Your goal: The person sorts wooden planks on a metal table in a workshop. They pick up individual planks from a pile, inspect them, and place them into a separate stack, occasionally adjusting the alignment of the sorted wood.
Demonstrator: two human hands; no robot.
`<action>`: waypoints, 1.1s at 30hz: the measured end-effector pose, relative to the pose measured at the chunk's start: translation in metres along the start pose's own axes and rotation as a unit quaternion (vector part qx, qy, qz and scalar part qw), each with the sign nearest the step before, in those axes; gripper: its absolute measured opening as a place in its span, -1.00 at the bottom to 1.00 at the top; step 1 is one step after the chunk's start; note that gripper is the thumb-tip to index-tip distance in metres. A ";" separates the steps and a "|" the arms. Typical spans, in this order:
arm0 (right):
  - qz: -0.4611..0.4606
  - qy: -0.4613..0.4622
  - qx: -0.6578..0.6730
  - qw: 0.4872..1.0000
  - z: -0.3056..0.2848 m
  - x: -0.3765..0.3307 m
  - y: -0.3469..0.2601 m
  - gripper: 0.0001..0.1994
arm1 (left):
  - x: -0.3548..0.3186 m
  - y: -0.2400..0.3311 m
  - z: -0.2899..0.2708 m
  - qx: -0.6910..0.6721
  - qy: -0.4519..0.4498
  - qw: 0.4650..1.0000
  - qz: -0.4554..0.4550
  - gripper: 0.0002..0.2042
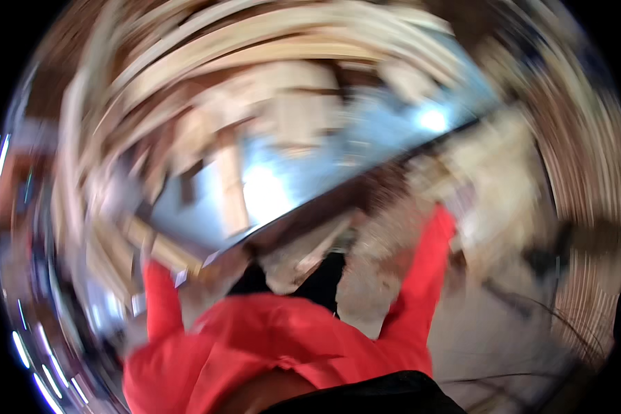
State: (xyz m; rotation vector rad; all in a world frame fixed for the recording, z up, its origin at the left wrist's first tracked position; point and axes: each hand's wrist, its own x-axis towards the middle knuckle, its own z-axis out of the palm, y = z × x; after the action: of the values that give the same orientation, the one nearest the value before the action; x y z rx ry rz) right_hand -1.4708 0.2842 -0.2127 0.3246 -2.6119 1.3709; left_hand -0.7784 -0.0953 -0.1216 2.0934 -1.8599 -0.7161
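Observation:
Motion smears the whole head view. My left hand (147, 246), past a red sleeve, is at the left end of a shiny metal-topped table, beside a pale wooden strip (165, 250). Whether it touches the strip, I cannot make out. My right hand (455, 198) reaches forward beyond the table's near edge on the right, next to a blurred pale heap (493, 172) that looks like wood. The fingers of both hands are too smeared to read. Several short wood blocks (300, 114) lie on the metal tabletop (331, 162), and one narrow board (232, 186) lies across it.
Long pale boards (255, 45) lie along the table's far side. Stacked timber (586, 138) rises at the far right. Below me, the floor (483, 324) is littered with sawdust and scraps (372, 238). A dark cable (545, 307) runs over it on the right.

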 end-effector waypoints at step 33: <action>-0.333 -0.718 -0.263 0.551 0.077 -0.372 -0.410 0.14 | 0.052 -0.212 -0.214 0.133 0.277 0.887 -0.344 -0.18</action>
State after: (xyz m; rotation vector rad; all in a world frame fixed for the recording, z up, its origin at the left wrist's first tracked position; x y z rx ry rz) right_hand -1.0066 0.0357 -0.0266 2.8544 -2.7263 -0.3633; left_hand -0.4840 -0.1419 -0.0553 2.7721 -0.9338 0.0660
